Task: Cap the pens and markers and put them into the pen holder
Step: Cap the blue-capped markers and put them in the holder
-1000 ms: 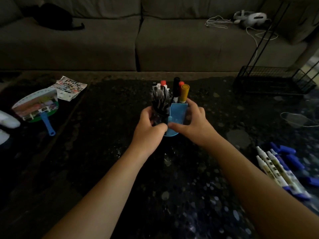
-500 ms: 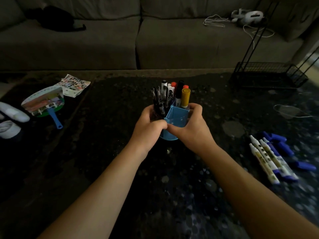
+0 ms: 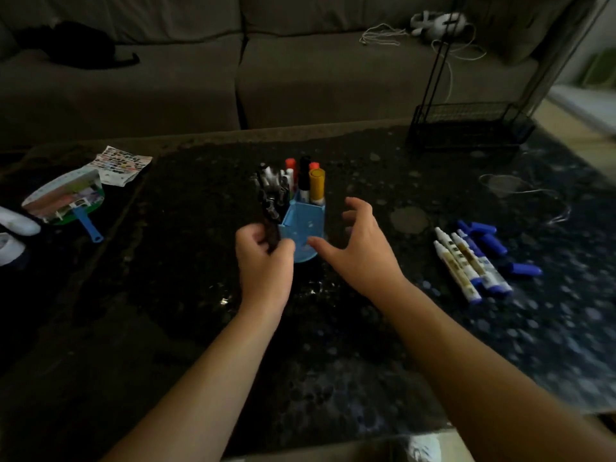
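A blue pen holder [image 3: 305,221] stands mid-table with capped markers in it, among them a yellow-capped marker [image 3: 316,186] and red and black ones. My left hand [image 3: 263,265] grips dark pens [image 3: 268,201] at the holder's left side; whether their lower ends sit inside the holder is hidden by my fingers. My right hand [image 3: 360,251] hovers just right of the holder, fingers spread, holding nothing. To the right, three white markers [image 3: 466,265] lie side by side, with loose blue caps [image 3: 485,236] beside them.
A black wire rack [image 3: 466,128] stands at the table's back right, and a thin cable [image 3: 520,191] lies in front of it. On the left lie a hand fan with a blue handle [image 3: 66,198] and a sticker sheet [image 3: 120,165]. A sofa runs behind the table.
My right hand has let go of the blue holder and opened beside it. My left hand has slid down, still gripping the dark pens. The view shifted slightly.
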